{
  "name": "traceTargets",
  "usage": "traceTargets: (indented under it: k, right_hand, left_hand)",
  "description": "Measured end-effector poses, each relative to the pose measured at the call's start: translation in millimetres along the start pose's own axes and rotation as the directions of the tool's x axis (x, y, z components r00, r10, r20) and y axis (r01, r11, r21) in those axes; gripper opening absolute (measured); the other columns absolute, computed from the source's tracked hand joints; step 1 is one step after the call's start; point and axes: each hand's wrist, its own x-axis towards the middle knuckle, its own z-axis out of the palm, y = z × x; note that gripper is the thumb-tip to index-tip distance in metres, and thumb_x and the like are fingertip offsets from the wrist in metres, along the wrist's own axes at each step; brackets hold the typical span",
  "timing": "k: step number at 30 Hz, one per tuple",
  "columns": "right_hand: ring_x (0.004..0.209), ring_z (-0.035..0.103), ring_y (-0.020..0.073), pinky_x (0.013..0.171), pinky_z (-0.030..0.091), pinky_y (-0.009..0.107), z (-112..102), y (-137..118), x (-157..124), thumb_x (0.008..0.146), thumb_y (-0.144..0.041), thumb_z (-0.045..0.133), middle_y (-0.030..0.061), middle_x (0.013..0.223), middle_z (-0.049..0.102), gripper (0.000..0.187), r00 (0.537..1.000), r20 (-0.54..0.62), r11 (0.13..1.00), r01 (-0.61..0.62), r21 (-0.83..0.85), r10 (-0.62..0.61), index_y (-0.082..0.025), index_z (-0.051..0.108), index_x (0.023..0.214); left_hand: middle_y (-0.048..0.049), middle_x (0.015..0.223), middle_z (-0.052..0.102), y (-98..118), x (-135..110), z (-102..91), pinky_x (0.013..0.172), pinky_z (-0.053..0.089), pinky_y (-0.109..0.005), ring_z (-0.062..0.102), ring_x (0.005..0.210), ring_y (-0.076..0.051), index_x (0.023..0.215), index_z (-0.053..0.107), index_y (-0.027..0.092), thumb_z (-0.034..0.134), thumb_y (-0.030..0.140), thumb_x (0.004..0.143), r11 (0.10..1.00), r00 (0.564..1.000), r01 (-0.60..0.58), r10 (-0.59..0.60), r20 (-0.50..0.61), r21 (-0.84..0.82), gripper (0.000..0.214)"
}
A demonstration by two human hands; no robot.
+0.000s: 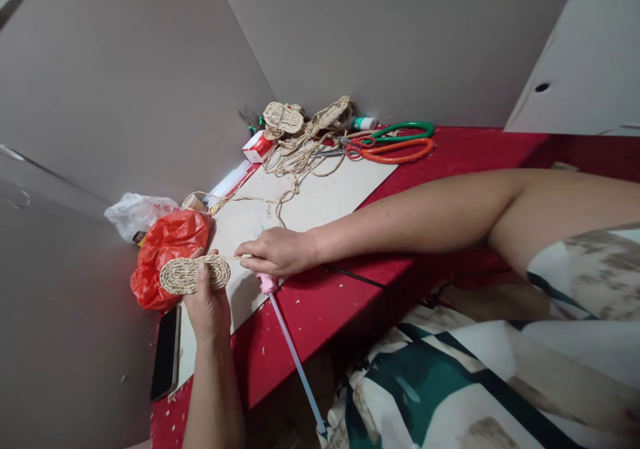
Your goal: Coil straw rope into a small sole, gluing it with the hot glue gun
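Note:
My left hand (209,302) grips a flat oval coil of braided straw (193,274), thumb over its middle. My right hand (276,251) is closed on a pink glue gun (268,282), its tip pointing at the right end of the coil where the loose braid runs in. A pale blue-white cord (295,355) trails from the gun off the table's near edge. The hands work over a white board (320,199) that lies on the red table (490,149).
A red plastic bag (167,249) and a white bag (135,212) sit left of the coil. A black phone (166,352) lies near the edge. At the back: loose braid and woven ovals (300,135), orange and green scissors (395,143), a red-white box (257,147).

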Motion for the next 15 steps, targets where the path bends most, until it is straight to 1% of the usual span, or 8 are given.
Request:
traceTargets:
  k: [3,6,8,10,12,13,14,15]
  right_hand:
    - [0.073,0.057,0.0162,0.062,0.031,0.026,-3.5,12.3,7.3,0.092,-0.037,0.043,0.0085,0.086,0.068,0.04,0.999,-0.041,0.997,0.0,-0.075,-0.003,-0.016,0.056,0.124]
    - [0.077,0.058,0.0159,0.067,0.036,0.027,-8.8,29.7,16.3,0.092,-0.033,0.044,0.0072,0.093,0.069,0.036,0.997,-0.08,0.987,0.006,-0.163,-0.02,-0.019,0.058,0.122]
    - [0.085,0.058,0.0171,0.073,0.038,0.029,-13.7,36.3,18.7,0.091,-0.028,0.045,0.0091,0.102,0.067,0.033,0.995,-0.095,0.982,0.004,-0.188,-0.022,-0.016,0.06,0.118]
    - [0.096,0.055,0.0196,0.082,0.038,0.032,-19.0,33.5,14.7,0.09,-0.026,0.047,0.0124,0.11,0.063,0.032,0.993,-0.115,0.977,0.012,-0.211,-0.037,-0.012,0.06,0.116]
    - [0.103,0.052,0.0209,0.089,0.036,0.034,-22.6,21.2,3.2,0.09,-0.028,0.046,0.0137,0.112,0.061,0.033,0.986,-0.12,0.964,0.086,-0.251,-0.119,-0.01,0.059,0.115]
    - [0.101,0.051,0.021,0.089,0.037,0.035,-23.1,13.0,-4.8,0.092,-0.029,0.043,0.0135,0.109,0.061,0.033,0.971,-0.101,0.939,0.181,-0.293,-0.219,-0.009,0.059,0.113]
    - [0.095,0.052,0.0203,0.085,0.038,0.035,-22.5,4.7,-13.6,0.093,-0.029,0.039,0.0127,0.102,0.062,0.033,0.953,-0.048,0.908,0.268,-0.323,-0.298,-0.01,0.06,0.107]
    - [0.086,0.053,0.0192,0.078,0.04,0.033,-21.0,-2.6,-22.5,0.094,-0.03,0.036,0.0114,0.094,0.062,0.032,0.944,0.035,0.883,0.318,-0.344,-0.327,-0.011,0.062,0.099]
  left_hand:
    - [-0.0052,0.098,0.067,2.3,2.7,-3.2,0.079,0.046,-0.024,0.061,0.092,-0.014,0.105,0.066,0.019,0.073,0.025,0.071,0.999,0.999,0.038,-0.038,-0.025,-0.014,0.035]
    - [-0.0051,0.09,0.066,1.3,6.9,-6.9,0.072,0.049,-0.022,0.062,0.08,-0.013,0.099,0.068,0.015,0.074,0.02,0.067,0.988,0.988,0.152,-0.153,-0.033,-0.019,0.033]
    - [-0.0046,0.082,0.065,-1.3,10.2,-9.1,0.064,0.049,-0.021,0.06,0.069,-0.011,0.094,0.068,0.012,0.072,0.016,0.065,0.967,0.966,0.253,-0.253,-0.045,-0.02,0.03]
    - [-0.0043,0.076,0.063,-4.4,13.6,-10.9,0.056,0.048,-0.02,0.058,0.06,-0.01,0.09,0.067,0.009,0.07,0.011,0.065,0.94,0.937,0.341,-0.342,-0.073,-0.023,0.025]
    - [-0.0045,0.072,0.062,-6.9,17.0,-12.4,0.051,0.048,-0.019,0.057,0.056,-0.009,0.086,0.066,0.008,0.066,0.007,0.066,0.917,0.909,0.399,-0.4,-0.115,-0.032,0.02]
    - [-0.0046,0.072,0.062,-7.7,18.6,-12.9,0.051,0.048,-0.019,0.058,0.056,-0.01,0.084,0.066,0.008,0.064,0.006,0.066,0.909,0.899,0.415,-0.416,-0.138,-0.04,0.017]
    - [-0.0044,0.072,0.062,-8.2,20.1,-13.2,0.051,0.049,-0.02,0.058,0.056,-0.01,0.081,0.065,0.008,0.063,0.006,0.067,0.905,0.891,0.423,-0.425,-0.161,-0.051,0.015]
    - [-0.0037,0.072,0.062,-8.4,21.4,-13.3,0.052,0.05,-0.02,0.059,0.056,-0.01,0.079,0.064,0.01,0.062,0.005,0.068,0.904,0.885,0.423,-0.427,-0.186,-0.063,0.012]
